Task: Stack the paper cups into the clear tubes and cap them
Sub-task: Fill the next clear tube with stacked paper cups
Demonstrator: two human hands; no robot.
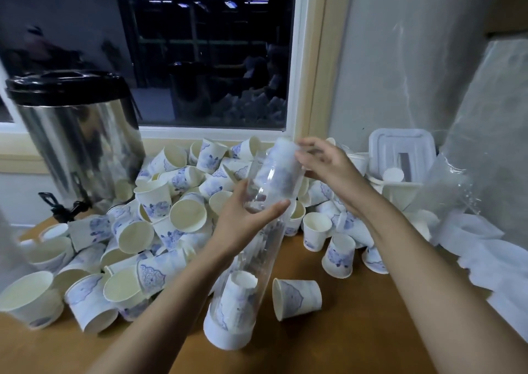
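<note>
A long clear tube (258, 248) stands tilted on the wooden table, its lower end closed by a white cap (225, 335). A few nested paper cups (238, 296) sit upside down near its bottom. My left hand (245, 216) grips the tube around its upper half. At the tube's open top, another blue-patterned paper cup (281, 165) is partly inside, blurred. My right hand (323, 162) touches that cup's top with its fingertips, fingers mostly spread. Many loose paper cups (160, 202) lie heaped to the left and behind.
A steel drinks urn (83, 142) with a black lid and tap stands at the back left. A white lidded box (401, 151) and crumpled clear plastic bags (468, 231) fill the right. One cup (297, 298) lies on its side by the tube's base. A dark window is behind.
</note>
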